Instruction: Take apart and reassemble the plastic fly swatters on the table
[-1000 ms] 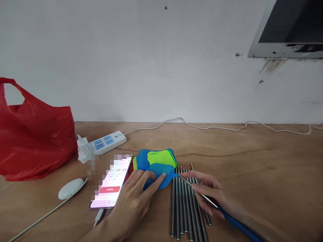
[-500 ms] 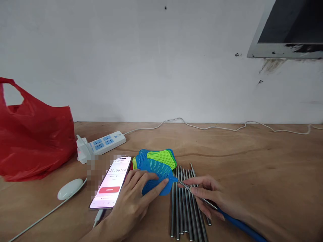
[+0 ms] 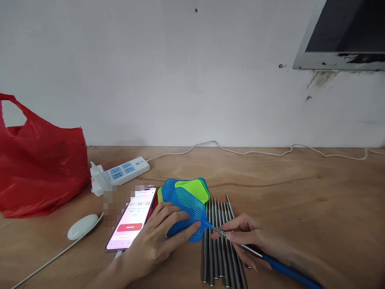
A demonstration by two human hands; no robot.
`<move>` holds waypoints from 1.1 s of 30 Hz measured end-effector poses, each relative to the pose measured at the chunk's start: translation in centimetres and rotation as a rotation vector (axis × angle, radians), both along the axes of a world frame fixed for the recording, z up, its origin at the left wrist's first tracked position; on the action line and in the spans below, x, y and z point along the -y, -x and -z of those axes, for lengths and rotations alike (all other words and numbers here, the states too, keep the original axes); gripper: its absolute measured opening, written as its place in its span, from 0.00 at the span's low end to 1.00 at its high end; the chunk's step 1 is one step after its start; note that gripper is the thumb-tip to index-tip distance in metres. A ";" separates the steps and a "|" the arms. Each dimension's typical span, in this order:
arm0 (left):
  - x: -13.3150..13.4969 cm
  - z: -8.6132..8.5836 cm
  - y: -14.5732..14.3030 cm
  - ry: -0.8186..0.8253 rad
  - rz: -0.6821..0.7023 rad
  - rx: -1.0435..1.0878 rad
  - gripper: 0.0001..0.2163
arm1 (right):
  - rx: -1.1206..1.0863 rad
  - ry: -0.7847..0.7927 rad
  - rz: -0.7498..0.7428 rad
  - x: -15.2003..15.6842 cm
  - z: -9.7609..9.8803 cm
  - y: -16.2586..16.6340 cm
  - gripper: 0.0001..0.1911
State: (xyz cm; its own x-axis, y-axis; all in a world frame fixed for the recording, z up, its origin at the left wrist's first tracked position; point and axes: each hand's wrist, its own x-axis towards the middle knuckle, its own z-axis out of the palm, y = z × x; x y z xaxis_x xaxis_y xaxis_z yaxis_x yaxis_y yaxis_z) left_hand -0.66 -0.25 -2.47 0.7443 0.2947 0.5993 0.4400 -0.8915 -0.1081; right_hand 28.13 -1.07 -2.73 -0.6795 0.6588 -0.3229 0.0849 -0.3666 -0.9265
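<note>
Holding a blue fly swatter head (image 3: 185,204) in the left hand (image 3: 156,241), fingers (image 3: 186,233) clamped on its mesh from the near side. Tilting it a bit, low over the wooden worktop (image 3: 300,192), near the middle of the front edge. Pinching a thin metal rod (image 3: 218,231) in the right hand (image 3: 249,237), fingers (image 3: 237,237) pressed together on it, just beside the swatter head. Touching the rod's tip to the small blue neck at the head's near right corner. Trailing a blue handle (image 3: 288,271) from the rod's other end, off toward the lower right. Hovering both hands over a row of steel rods (image 3: 215,257) laid side by side on the worktop. Just behind the held head, a pile of more heads with a green swatter head (image 3: 195,188) on top. Just left of the left hand, a lit phone (image 3: 132,218) lying flat. Farther left, a white power strip (image 3: 126,169), a white oval puck (image 3: 82,226) on a cord, and a big red plastic bag (image 3: 42,168). Along the wall, a thin white cable (image 3: 255,152).
</note>
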 end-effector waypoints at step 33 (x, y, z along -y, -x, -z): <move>0.7 -0.9 -1.1 0.504 -0.243 0.445 0.16 | 0.256 -0.283 0.088 0.1 0.0 -0.4 0.29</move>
State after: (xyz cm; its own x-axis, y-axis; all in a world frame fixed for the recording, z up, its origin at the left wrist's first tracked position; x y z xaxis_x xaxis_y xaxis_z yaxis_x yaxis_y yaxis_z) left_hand 0.43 -0.94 -1.58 0.3390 0.7425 0.5777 0.5392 -0.6566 0.5274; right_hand 28.56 -1.13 -2.77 -0.5373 0.7984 -0.2715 0.3059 -0.1155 -0.9450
